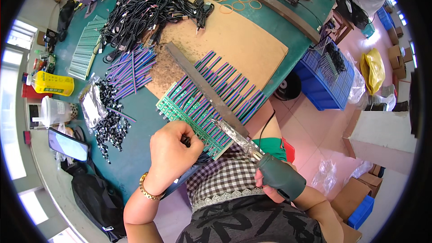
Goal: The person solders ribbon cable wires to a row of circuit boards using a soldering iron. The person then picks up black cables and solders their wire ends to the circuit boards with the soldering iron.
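My right hand [269, 190] grips the dark green handle of a soldering iron [281, 177]. The iron's metal barrel points up and left, its tip over a green circuit board panel [177, 101]. Purple, blue and black ribbon wires [245, 91] fan out from the panel, and a long metal bar [202, 83] lies across them. Beside the panel's near edge, my left hand [173, 146] is closed, fingertips pinched together. Something small and dark shows inside its curled fingers, too hidden to name. Black cable [203, 158] shows just below that hand.
Brown cardboard [252, 36] covers part of the green table. A black cable heap [148, 6], loose ribbon wires [132, 69] and small black parts [110, 128] lie left and far. Nearby are a phone [67, 145], a yellow bottle [51, 83] and a blue crate [321, 83].
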Demonstrator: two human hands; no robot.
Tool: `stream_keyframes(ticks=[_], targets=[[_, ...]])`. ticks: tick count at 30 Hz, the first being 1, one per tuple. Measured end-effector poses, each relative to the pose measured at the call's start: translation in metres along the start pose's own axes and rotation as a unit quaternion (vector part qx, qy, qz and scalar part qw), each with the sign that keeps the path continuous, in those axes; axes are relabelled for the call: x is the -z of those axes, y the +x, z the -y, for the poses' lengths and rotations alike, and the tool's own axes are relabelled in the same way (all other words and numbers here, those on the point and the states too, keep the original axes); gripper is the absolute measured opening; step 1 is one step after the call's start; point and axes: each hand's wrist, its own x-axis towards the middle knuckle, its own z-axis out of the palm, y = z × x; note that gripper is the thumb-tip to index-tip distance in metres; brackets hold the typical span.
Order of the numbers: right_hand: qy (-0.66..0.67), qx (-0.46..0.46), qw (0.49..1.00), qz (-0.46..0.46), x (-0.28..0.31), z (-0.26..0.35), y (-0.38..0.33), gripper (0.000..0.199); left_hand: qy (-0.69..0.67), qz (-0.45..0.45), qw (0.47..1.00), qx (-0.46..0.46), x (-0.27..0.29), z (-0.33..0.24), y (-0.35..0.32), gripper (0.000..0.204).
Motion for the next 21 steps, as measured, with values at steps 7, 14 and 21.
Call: stream_keyframes(ticks=[7,14,21], targets=[[-0.008,0.066,0.998,0.018,0.003,0.007,0.007,0.034,-0.002,-0.002,1.000,0.009,-0.001,0.001,0.001,0.009],[0.195,0.133,0.972,0.005,-0.001,-0.025,0.004,0.039,0.011,0.016,1.000,-0.002,0.006,-0.003,0.002,0.007],[0.126,0.016,0.987,-0.095,0.000,-0.010,0.000,0.019,0.088,0.000,0.987,-0.135,0.036,-0.014,0.002,0.008]])
